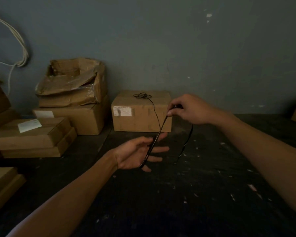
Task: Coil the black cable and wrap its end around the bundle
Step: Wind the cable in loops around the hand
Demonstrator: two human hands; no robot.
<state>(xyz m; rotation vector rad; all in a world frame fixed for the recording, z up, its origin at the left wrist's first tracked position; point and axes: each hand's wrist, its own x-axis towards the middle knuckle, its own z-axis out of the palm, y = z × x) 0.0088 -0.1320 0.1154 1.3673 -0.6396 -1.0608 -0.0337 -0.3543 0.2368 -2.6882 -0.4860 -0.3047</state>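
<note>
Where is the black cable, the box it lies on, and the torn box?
black cable [162, 124], head view, taut strands between the hands.
labelled cardboard box [140, 117], head view, front face.
torn open box [72, 82], head view, crumpled front wall.

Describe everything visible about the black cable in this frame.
The black cable is thin and dark. Several strands run taut from the right hand, which pinches them, down to the left hand, lying across its palm under the thumb. One loop hangs below the right hand. A single strand leads back to a loose tangle on top of the labelled cardboard box. Coiling looks unfinished.
</note>
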